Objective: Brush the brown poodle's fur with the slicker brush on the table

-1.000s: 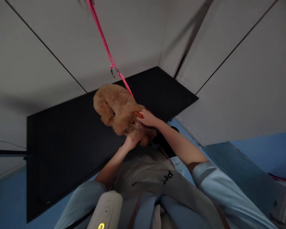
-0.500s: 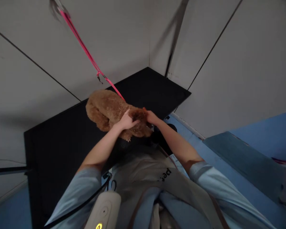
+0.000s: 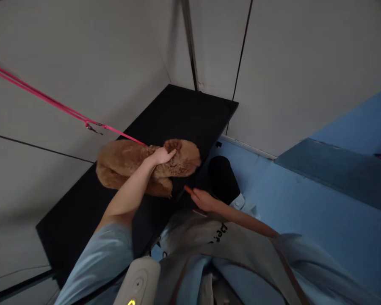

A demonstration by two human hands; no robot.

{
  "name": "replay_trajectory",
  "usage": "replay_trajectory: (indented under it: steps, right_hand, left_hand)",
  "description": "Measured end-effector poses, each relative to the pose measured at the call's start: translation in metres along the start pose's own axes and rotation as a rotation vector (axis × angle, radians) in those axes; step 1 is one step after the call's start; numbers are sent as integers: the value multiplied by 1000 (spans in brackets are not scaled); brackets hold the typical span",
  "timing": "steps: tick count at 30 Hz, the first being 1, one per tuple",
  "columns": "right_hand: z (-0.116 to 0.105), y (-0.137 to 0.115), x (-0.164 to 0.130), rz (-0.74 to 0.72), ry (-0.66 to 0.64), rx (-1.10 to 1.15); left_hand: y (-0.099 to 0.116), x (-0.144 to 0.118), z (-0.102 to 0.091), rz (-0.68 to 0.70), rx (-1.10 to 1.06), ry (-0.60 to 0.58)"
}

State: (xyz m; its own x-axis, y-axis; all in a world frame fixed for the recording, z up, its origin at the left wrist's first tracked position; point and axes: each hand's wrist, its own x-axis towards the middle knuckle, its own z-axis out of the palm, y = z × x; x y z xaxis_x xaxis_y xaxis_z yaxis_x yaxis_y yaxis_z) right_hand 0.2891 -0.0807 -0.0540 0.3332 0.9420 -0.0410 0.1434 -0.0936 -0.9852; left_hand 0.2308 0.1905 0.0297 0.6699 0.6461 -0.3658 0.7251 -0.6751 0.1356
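Observation:
A curly brown dog (image 3: 123,157) lies on the black grooming table (image 3: 190,114), its head toward the right end. My left hand (image 3: 162,156) is closed on the fur at its neck, just behind the head, with the thumb on top. Close to the table's near edge, in front of my apron, my right hand (image 3: 205,200) is closed on a slim tool with an orange end (image 3: 188,189). Most of this tool is hidden in the fingers, so its exact kind does not show. A pink leash (image 3: 66,109) runs from the dog's neck up to the left.
A metal clip (image 3: 93,128) hangs from the leash. Pale wall panels (image 3: 82,51) stand behind the table. On the blue floor (image 3: 257,186) to the right are a black cylindrical object (image 3: 222,180) and a grey-blue panel (image 3: 333,169).
My right hand has left the dog's head and drawn back toward my body, showing the orange-ended tool. My left hand stays at the neck. The view has turned, and the dog's head is more exposed.

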Motion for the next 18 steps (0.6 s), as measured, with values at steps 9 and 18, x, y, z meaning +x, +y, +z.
replay_trajectory:
  steps: [9, 18]
  right_hand:
    - [-45, -20, 137, -145, 547, 167]
    - [-40, -29, 96, -251, 291, 328]
  left_hand:
    - [-18, 20, 0, 23, -133, -29]
    - [-19, 19, 2, -38, -244, -113]
